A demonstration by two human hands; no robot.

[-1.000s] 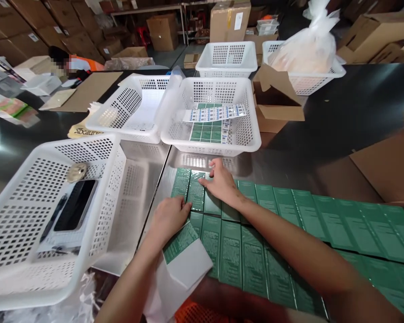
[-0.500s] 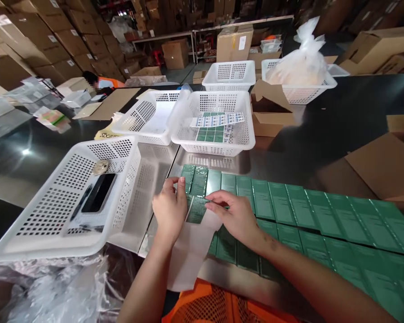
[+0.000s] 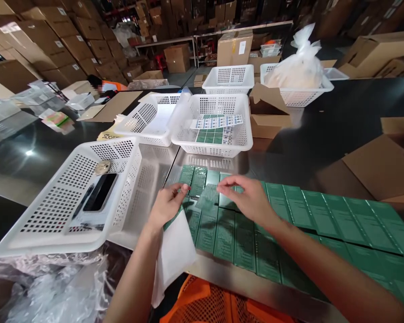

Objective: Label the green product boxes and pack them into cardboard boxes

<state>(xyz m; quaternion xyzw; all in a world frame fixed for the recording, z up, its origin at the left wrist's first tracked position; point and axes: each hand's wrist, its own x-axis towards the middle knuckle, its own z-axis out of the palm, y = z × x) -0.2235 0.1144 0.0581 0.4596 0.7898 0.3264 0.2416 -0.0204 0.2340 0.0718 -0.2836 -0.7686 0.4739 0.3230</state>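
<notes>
My left hand (image 3: 170,202) is closed, thumb against fingers, on a white backing sheet (image 3: 175,253) that hangs down over the table's near edge. A green patch shows at the sheet's upper end, just under the fingers. My right hand (image 3: 247,197) pinches the right edge of a small, thin clear sticker (image 3: 208,197), slightly blurred, between thumb and fingertips. This sticker hovers above the green boxes (image 3: 225,233), which lie flat in two rows. Shiny film covers the green box (image 3: 199,181) near the left end of the back row.
A white basket (image 3: 126,188) at left holds a phone (image 3: 101,192), pens and a tape roll (image 3: 103,167). Another basket (image 3: 212,148) ahead contains green and printed sheets. Open cartons (image 3: 380,161) stand at right. Behind the left-hand baskets, a person (image 3: 109,86) is partly visible.
The right hand has lifted the clear sticker away from the sheet and moved slightly right and up. The left hand has drawn the white sheet left and downward, uncovering more green boxes.
</notes>
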